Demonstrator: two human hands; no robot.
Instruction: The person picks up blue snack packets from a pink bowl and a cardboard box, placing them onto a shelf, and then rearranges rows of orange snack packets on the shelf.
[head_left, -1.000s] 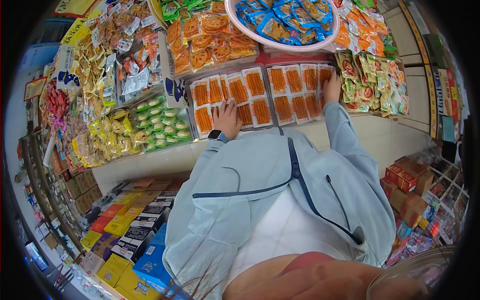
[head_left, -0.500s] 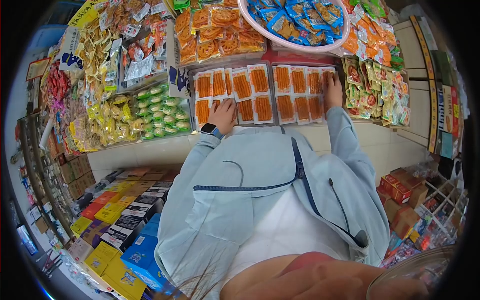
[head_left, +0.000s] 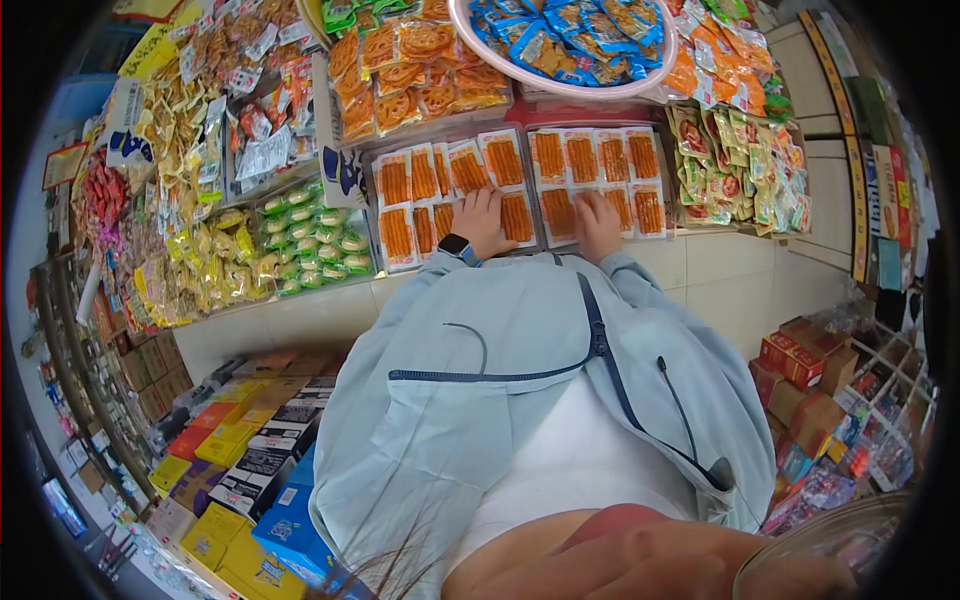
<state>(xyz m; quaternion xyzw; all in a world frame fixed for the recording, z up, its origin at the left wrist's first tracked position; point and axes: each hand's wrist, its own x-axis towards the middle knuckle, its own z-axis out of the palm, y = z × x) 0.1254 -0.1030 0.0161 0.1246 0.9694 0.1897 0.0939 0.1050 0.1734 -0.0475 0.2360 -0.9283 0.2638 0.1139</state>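
Note:
Flat packets of orange-brown snack sticks with pale borders lie in rows in two adjoining shallow trays. My left hand [head_left: 480, 222], with a dark smartwatch [head_left: 456, 247] on the wrist, rests in the left tray; its extended fingers touch the front-row packets near a tilted packet [head_left: 467, 170]. In the right tray, my right hand [head_left: 599, 228] lies over the front row, fingers bent downward beside a packet [head_left: 558, 214]. Neither hand visibly lifts anything. Both appear open, though the right fingertips are partly hidden. The packet under the right hand is mostly covered.
Behind the trays stands a pink basin [head_left: 560, 82] of blue snack packets. Green-and-white packets [head_left: 315, 238] lie left, beige-green packets [head_left: 740, 170] right. Lotus-root-like slices in clear packs [head_left: 425, 40] sit behind. Stacked cartons [head_left: 245, 540] fill the floor at lower left.
My right hand has moved left from the right tray's far edge to its front row. My left hand has shifted right along the left tray. The view has shifted slightly.

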